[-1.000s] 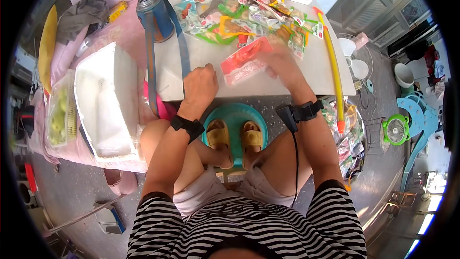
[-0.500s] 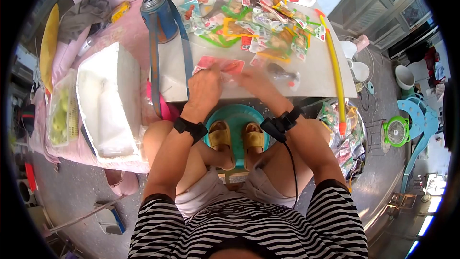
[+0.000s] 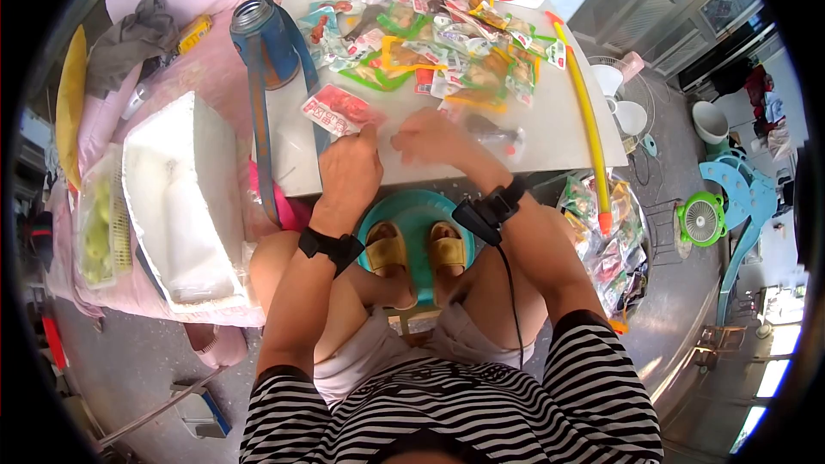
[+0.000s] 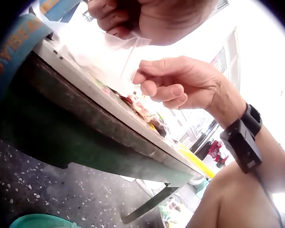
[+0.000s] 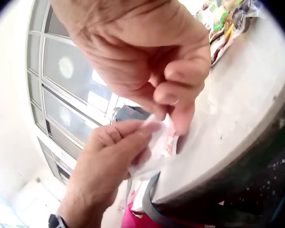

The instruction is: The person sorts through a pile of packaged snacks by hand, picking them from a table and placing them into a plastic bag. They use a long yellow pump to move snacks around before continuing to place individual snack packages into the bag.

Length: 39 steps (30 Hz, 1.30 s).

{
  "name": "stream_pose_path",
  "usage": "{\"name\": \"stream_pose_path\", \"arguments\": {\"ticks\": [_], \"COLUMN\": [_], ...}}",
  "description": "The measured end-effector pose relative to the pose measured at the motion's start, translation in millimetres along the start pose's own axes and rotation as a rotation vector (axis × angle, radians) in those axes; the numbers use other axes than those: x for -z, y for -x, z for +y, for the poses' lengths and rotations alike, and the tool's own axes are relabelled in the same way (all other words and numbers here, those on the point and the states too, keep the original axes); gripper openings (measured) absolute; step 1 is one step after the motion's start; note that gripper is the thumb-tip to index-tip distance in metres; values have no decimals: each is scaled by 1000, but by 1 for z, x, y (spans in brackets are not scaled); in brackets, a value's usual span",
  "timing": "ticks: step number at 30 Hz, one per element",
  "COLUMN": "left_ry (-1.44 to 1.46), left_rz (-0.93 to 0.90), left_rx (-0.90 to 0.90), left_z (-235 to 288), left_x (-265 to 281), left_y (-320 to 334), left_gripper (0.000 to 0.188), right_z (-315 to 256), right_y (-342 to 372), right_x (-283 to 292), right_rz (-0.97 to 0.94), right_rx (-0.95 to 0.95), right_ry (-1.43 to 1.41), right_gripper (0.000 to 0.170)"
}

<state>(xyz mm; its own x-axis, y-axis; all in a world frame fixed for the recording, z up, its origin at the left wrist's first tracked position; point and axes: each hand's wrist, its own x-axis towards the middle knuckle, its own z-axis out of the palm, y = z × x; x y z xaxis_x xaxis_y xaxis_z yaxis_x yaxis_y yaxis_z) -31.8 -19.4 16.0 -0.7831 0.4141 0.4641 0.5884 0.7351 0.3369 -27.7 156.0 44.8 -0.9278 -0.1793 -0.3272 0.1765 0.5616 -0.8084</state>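
A clear plastic packet with a red and white printed panel (image 3: pixel 337 110) is held over the table's near edge. My left hand (image 3: pixel 351 167) pinches it between thumb and fingers. At the packet's ridged edge, my right hand (image 3: pixel 430 137) has its fingers curled, thumb and fingertips pinching the plastic. The left wrist view shows the clear bag (image 4: pixel 99 52) stretching between both hands. In the right wrist view the left thumb presses on the packet (image 5: pixel 168 137). Just past the right hand lies a clear packet with dark contents (image 3: pixel 494 139).
Several colourful sealed food packets (image 3: pixel 455 43) are heaped at the back of the table (image 3: pixel 550 133). A blue flask (image 3: pixel 271 51) with a strap stands left, a yellow tube (image 3: pixel 586 120) lies right. A white foam box (image 3: pixel 185 206) sits on the bed; a teal basin (image 3: pixel 417 206) is below.
The packet has moved left across the table from the right hand to the left hand. The right hand has come in beside the left. A dark-filled packet now shows on the table.
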Motion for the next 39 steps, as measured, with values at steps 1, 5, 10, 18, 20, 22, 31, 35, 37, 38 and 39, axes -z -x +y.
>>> {"name": "stream_pose_path", "arguments": {"ticks": [1, 5, 10, 18, 20, 22, 31, 35, 37, 38, 39], "left_ry": [-5, 5, 18, 5, 2, 9, 38, 41, 24, 17, 3], "left_rz": [-8, -3, -86, -100, -104, -80, 63, 40, 32, 28, 32], "left_rx": [2, -19, 50, 81, 72, 67, 29, 62, 51, 44, 34], "left_z": [0, 2, 0, -1, -1, -1, 0, 2, 3, 3, 5], "left_x": [0, -3, -5, -3, -4, -4, -2, -4, -6, -7, -7], "left_y": [0, 2, 3, 0, 0, 0, -2, -2, -1, -1, -1], "left_gripper": [9, 5, 14, 13, 12, 13, 6, 7, 7, 7, 7], "right_z": [7, 21, 36, 22, 26, 20, 34, 31, 22, 25, 28], "right_y": [-2, -17, -56, -45, -25, 0, 52, 55, 54, 50, 46], "right_x": [6, 14, 14, 71, 86, 96, 103, 91, 83, 79, 75], "right_rz": [189, 733, 868, 1280, 1153, 997, 454, 299, 290, 268, 246], "right_rx": [86, 255, 257, 557, 428, 245, 71, 0, -12, 9, 29], "right_ry": [228, 804, 1098, 536, 94, -363, -364, -369, -310, -316, -321], "right_gripper": [14, 19, 17, 6, 15, 22, 16, 16, 17, 17, 17]}}
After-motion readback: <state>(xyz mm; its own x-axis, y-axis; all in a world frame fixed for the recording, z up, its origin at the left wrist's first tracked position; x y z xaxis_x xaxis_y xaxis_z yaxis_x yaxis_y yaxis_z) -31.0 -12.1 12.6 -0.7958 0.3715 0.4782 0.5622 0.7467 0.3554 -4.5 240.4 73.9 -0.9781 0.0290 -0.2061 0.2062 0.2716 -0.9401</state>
